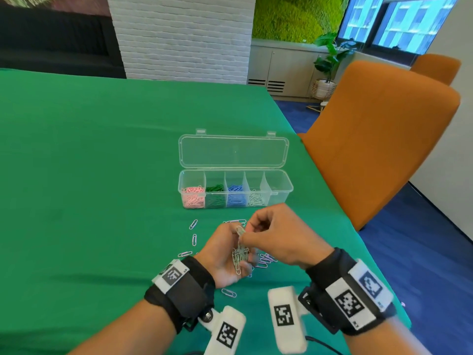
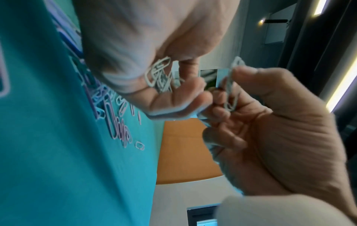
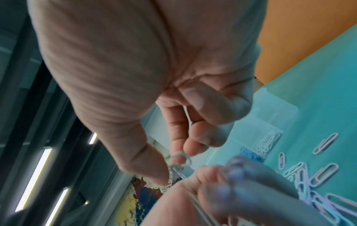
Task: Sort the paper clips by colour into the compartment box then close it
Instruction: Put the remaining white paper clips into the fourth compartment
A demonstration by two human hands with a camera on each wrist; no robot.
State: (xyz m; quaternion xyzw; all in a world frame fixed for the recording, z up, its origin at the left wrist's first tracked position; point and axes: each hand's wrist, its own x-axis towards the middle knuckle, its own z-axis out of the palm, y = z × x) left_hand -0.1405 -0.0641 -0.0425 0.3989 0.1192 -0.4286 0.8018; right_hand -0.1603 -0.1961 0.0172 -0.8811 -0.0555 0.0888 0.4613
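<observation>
The clear compartment box (image 1: 279, 193) stands open on the green cloth, its lid (image 1: 234, 151) laid back. From the left its compartments hold pink clips (image 1: 193, 197), green clips (image 1: 215, 194), blue clips (image 1: 236, 196) and white clips (image 1: 256, 198); the rightmost looks empty. In front of the box, my left hand (image 1: 230, 252) cups a bunch of white clips (image 1: 239, 257) (image 2: 160, 75). My right hand (image 1: 244, 233) pinches one white clip (image 2: 230, 85) (image 3: 177, 162) between thumb and forefinger, just above that bunch. Loose lilac clips (image 1: 194, 239) (image 3: 324, 174) lie on the cloth under and beside my hands.
The green table (image 1: 102, 162) stretches far to the left and back. An orange chair (image 1: 378, 139) stands against the table's right edge, close to the box. One more loose clip (image 1: 228, 292) lies near my left wrist.
</observation>
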